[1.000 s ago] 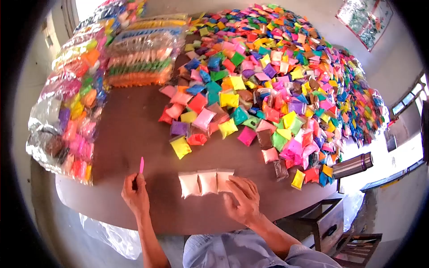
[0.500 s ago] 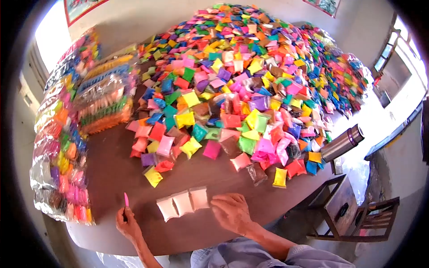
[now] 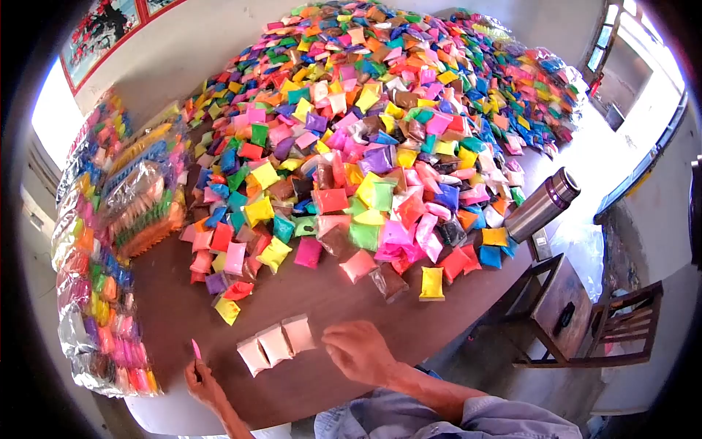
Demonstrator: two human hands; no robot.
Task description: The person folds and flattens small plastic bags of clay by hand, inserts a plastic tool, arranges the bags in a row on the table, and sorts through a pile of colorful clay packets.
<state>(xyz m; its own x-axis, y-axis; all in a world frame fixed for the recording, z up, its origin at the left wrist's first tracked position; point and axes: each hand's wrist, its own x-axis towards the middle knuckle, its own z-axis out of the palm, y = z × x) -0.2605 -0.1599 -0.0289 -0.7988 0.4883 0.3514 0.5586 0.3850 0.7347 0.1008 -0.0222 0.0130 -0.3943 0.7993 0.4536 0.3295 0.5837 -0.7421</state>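
Observation:
My left hand (image 3: 206,383) rests at the table's front left, its fingers closed on a slim pink pointed tool (image 3: 196,349) whose tip sticks up. To its right lies a row of three pale pink packets (image 3: 276,343), side by side and seemingly joined. Just right of that row is my right hand (image 3: 360,353), back upward, its fingers loosely bent and apart from the packets. Nothing shows in it.
A large heap of colourful small packets (image 3: 365,146) covers the back of the brown table (image 3: 175,300). Bagged packets (image 3: 110,322) line the left edge. A steel flask (image 3: 542,205) stands at the right, near a wooden chair (image 3: 621,322) on the floor.
The view has turned and tilted, so the table's contents appear shifted left. My right hand has drawn slightly away from the packet row, its fingers more bent. My left hand keeps the pink tool.

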